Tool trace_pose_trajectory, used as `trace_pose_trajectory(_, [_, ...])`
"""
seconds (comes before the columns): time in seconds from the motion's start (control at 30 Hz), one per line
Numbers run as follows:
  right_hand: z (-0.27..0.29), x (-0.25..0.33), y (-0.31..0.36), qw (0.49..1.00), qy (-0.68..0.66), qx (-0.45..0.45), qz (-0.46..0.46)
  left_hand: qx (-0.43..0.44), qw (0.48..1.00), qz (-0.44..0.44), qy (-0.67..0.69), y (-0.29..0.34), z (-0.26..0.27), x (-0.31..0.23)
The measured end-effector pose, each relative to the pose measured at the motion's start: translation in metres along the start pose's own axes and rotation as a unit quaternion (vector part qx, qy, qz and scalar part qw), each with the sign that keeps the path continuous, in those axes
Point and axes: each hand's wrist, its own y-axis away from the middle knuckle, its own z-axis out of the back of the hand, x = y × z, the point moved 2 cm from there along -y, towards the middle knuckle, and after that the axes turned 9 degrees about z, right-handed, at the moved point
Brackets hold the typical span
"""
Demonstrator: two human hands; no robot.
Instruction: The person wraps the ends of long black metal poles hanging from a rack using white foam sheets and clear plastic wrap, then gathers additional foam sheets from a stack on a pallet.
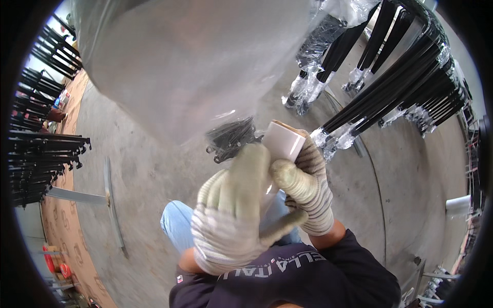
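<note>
My right hand [306, 187], in a striped knit work glove with a coated palm, grips a flat, glossy white piece [282, 141] with a brown, cardboard-like edge at its far end. Its exact kind cannot be made out. My left hand [221, 210], gloved alike, lies beside its left side with fingers stretched and thumb apart; motion blurs the fingertips. Whether those touch the piece is unclear. Below, clear film glints between the hands. Just beyond them is a bundle of black metal parts [233, 137] under clear plastic.
A large translucent plastic sheet [190, 61] hangs close in front, covering much of the upper view. Rows of black metal tubes [395, 87], their ends wrapped in film, stand at right. More black parts [41, 159] line the left. Grey metal bars [110, 197] lie on the concrete floor.
</note>
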Motion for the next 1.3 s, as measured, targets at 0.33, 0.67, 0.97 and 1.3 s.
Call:
trace_pose_trajectory(0.33, [-0.006, -0.033, -0.081, 0.938, 0.104, 0.159, 0.29, 0.061, 0.99, 0.035, 0.122, -0.005, 0.024, 0.027])
trace_pose_trajectory(0.67, [-0.065, -0.086, -0.09, 0.946, 0.003, 0.293, -0.141, -0.225, 0.97, -0.031, 0.085, 0.06, 0.029, 0.071])
trace_pose_trajectory(0.97, [-0.05, -0.083, -0.096, 0.865, 0.189, 0.376, 0.273, -0.381, 0.923, 0.031, -0.054, 0.064, 0.009, 0.059])
trace_pose_trajectory(1.3, [-0.046, -0.079, -0.103, 0.914, 0.108, 0.376, 0.108, -0.251, 0.961, -0.111, 0.032, 0.053, 0.034, 0.053])
